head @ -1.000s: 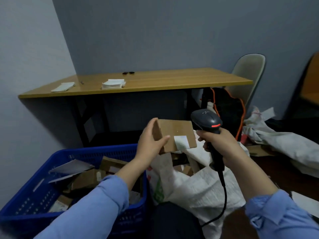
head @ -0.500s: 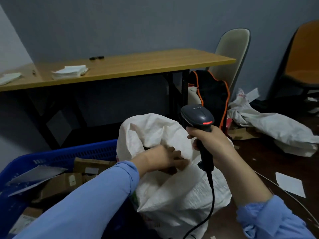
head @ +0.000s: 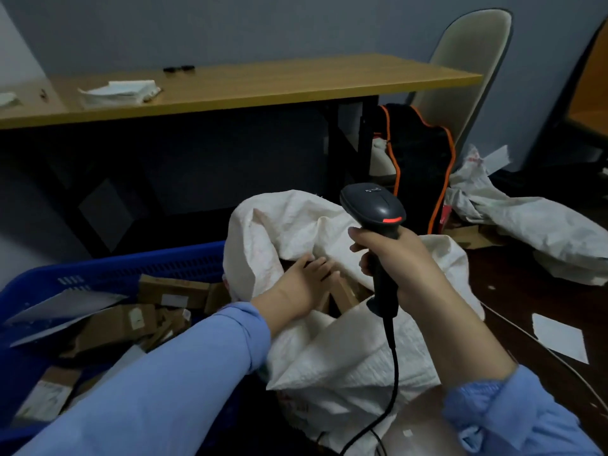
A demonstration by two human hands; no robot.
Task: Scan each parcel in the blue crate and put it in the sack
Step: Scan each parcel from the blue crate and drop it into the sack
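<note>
While the left hand [head: 307,278] is down in the mouth of the sack [head: 345,350] at frame centre, its fingers lie over a brown parcel [head: 343,292] there. Whether they grip it or only rest on it I cannot tell. The right hand [head: 394,258], just right of centre, is wrapped round the handle of the scanner [head: 375,205], which is held head up above the sack's rim.

To do this step well, I judge the parcel should be let go low inside the sack rather than at the lip, so it cannot tip back out. The sack's floppy cloth at the upper left of the mouth could sag over the opening, so the hand is best drawn out straight upward.

The cable [head: 393,373] hangs down the sack's front and could snag if the right hand swings wide. More parcels [head: 174,289] lie in the crate [head: 131,261] at lower left, which sits right against the sack, so the reach back is short. Open floor [head: 526,291] lies at the right of the frame. The tabletop [head: 263,83] edge stands well behind, across the upper frame.
</note>
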